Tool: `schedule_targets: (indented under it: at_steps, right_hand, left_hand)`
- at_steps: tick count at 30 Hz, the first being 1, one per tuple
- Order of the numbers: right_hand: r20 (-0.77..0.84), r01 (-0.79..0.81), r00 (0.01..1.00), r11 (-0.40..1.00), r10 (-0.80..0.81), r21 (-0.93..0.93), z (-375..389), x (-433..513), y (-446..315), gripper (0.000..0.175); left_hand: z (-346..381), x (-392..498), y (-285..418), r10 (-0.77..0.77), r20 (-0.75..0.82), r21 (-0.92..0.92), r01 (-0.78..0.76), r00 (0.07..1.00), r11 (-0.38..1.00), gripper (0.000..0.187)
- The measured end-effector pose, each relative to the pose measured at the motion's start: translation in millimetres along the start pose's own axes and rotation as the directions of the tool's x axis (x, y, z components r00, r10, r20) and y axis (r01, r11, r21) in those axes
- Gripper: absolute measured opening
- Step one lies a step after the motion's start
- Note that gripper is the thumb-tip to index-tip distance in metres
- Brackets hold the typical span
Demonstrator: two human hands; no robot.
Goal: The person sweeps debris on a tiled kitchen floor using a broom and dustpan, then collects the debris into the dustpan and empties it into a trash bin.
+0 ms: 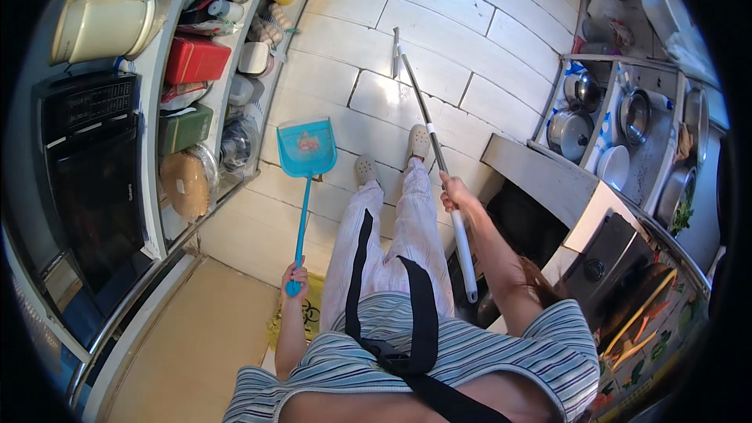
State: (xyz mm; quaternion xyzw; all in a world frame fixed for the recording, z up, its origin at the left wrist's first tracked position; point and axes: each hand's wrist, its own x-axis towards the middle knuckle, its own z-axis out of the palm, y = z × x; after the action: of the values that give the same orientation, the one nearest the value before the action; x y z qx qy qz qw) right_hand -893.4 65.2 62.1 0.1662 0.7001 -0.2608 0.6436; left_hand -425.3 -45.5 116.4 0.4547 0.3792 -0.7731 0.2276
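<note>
My left hand point(295, 279) is closed around the upper end of the handle of a blue long-handled dustpan point(306, 147). The dustpan's tray lies to the left of my feet, with a small patch of pale reddish debris in it. My right hand point(457, 191) grips the metal pole of a floor squeegee point(418, 85), below which a white grip section runs back beside my leg. The squeegee's narrow head rests on the white tiled floor point(329, 35) ahead of my feet. Dustpan and squeegee are apart.
Shelves at left hold a cream jug point(97, 17), a red tin point(197, 59), bottles and a black microwave oven point(94, 176). At right a rack holds pots point(570, 134) and bowls, near a gas stove point(605, 264). A yellow bag point(311, 305) is by my left forearm.
</note>
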Motion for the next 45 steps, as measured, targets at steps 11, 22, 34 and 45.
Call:
schedule_targets:
  at_steps: [11, 22, 34, 45]
  right_hand:
    - [0.167, -0.053, 0.985, 0.994, 0.036, 0.095, 60.1, 20.7, -147.0, 0.029]
    - [0.149, 0.327, 0.924, 0.930, -0.352, 0.167, 41.8, -16.9, -197.8, 0.016]
    - [0.276, 0.257, 0.899, 0.919, -0.341, 0.299, -19.5, 118.1, -294.6, 0.053]
    - [0.128, 0.106, 0.980, 0.939, -0.155, 0.326, -156.0, 32.9, -178.7, 0.053]
  left_hand:
    - [25.6, 8.9, 4.1, -0.038, 0.011, -0.001, 0.038, 0.999, 0.999, 0.020]
    - [53.9, 8.8, -42.9, 0.051, 0.115, 0.133, -0.066, 0.992, 0.989, 0.017]
    - [163.9, 59.1, -147.8, 0.084, -0.046, 0.062, -0.081, 0.995, 0.995, 0.028]
    - [285.3, 120.1, -140.5, -0.024, -0.200, 0.442, 0.112, 0.980, 0.890, 0.008]
